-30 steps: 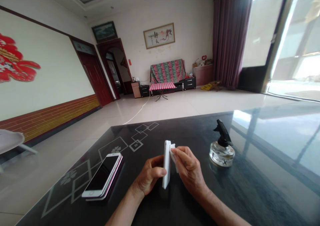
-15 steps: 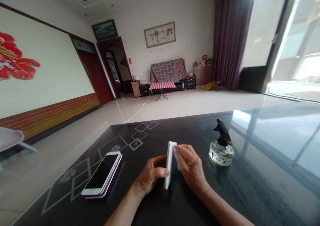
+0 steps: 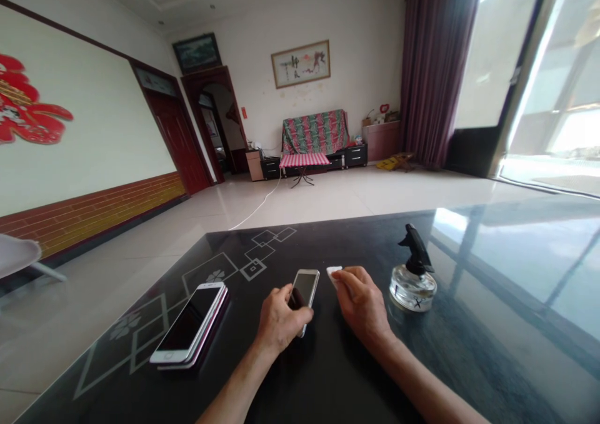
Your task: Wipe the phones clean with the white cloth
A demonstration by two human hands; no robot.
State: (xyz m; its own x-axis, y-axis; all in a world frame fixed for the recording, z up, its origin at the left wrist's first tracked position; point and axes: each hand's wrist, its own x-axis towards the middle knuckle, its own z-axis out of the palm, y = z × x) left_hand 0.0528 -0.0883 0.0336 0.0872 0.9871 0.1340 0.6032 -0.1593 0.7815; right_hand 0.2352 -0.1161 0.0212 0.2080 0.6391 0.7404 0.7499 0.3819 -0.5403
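My left hand [image 3: 280, 316] grips a white-framed smartphone [image 3: 307, 284] by its sides, its dark screen facing up and towards me. Just right of it, apart from the phone, my right hand [image 3: 360, 299] pinches a small white wipe [image 3: 334, 272] between thumb and fingers; most of the wipe is hidden in the hand. A stack of smartphones [image 3: 190, 324] lies to the left on the table, a white one on top with its screen up. On the right stands a clear spray bottle [image 3: 413, 286] with a black trigger head, holding clear liquid.
Everything rests on or above a glossy black table [image 3: 253, 380] with a pale diamond pattern on its left. Beyond it are a tiled floor, a small table with a red checked cloth [image 3: 304, 160] and a purple curtain [image 3: 429, 67]. A white chair [image 3: 19, 252] stands at far left.
The phone has turned from edge-on to screen up in my left hand and tipped lower. My right hand with the wipe has come away from the phone, slightly to the right.
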